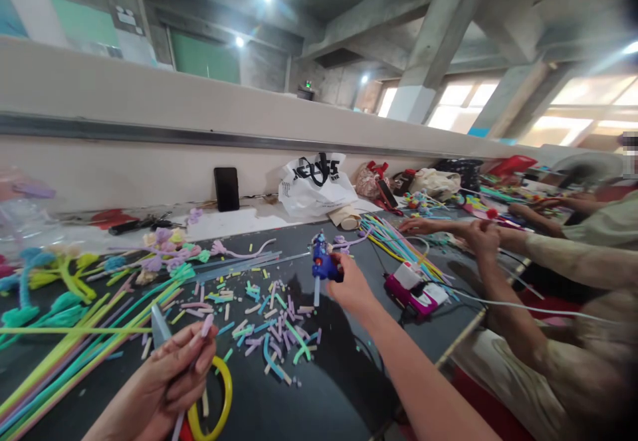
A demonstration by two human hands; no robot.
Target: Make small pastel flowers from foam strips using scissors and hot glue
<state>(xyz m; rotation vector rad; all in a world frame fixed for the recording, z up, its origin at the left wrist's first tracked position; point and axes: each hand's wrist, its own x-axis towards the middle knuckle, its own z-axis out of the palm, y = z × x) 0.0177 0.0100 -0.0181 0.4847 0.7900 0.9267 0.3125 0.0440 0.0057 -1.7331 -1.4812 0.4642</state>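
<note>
Low on the left, my left hand is closed, pinching a light purple pipe cleaner between thumb and fingers. Scissors with a yellow handle show behind that hand, the blade above it; I cannot tell whether they are held or lie on the table. Near the middle, my right hand wraps round a small blue hot glue gun, and a glue stick juts from it. Between the hands lie many cut pipe cleaner pieces in purple, blue, green and yellow.
Long pipe cleaners and fluffy flower pieces cover the left. A phone leans on the partition beside a white bag. A magenta power strip with a white cable is at right. Co-workers' arms reach in there.
</note>
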